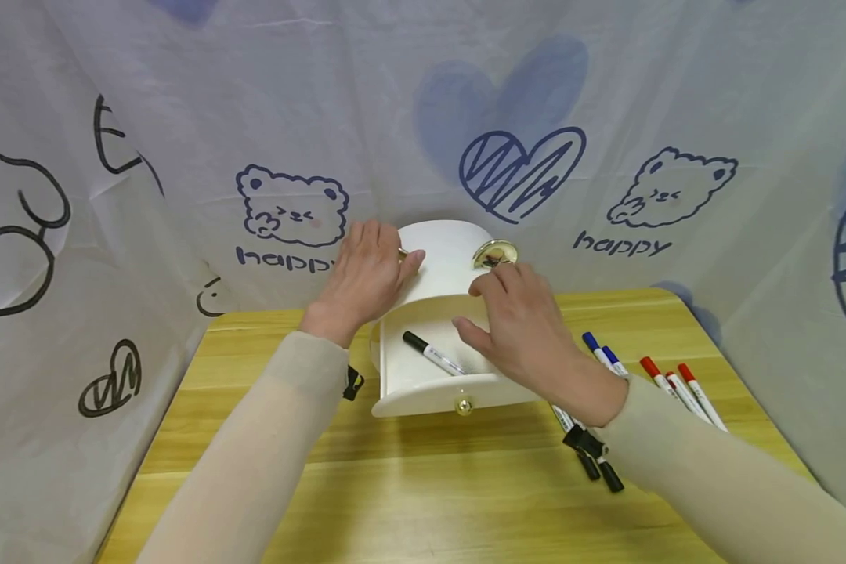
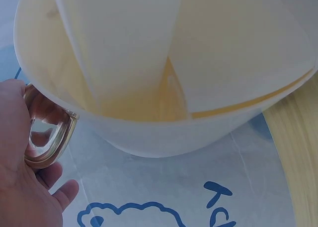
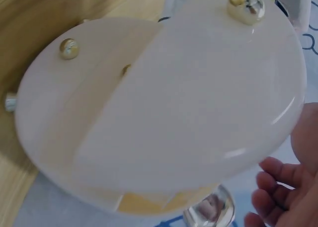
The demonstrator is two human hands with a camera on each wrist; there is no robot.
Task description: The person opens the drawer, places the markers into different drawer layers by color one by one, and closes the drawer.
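A white rounded box (image 1: 446, 249) stands on the table with its front drawer (image 1: 458, 389) pulled out, a gold knob (image 1: 464, 406) on the drawer front. Inside the drawer lies a black-capped marker (image 1: 433, 354). My left hand (image 1: 366, 274) grips the gold handle (image 2: 63, 137) on the box's left side, thumb over its top. On the other side, my right hand (image 1: 525, 325) is beside the right gold handle (image 3: 211, 209), its fingers (image 3: 278, 180) loosely bent and apart from the handle in the right wrist view.
Blue-capped markers (image 1: 601, 348) and red-capped markers (image 1: 682, 388) lie on the wooden table (image 1: 423, 501) at the right. Black-capped markers (image 1: 609, 474) lie partly under my right wrist. A printed cloth (image 1: 395, 102) hangs behind and at both sides.
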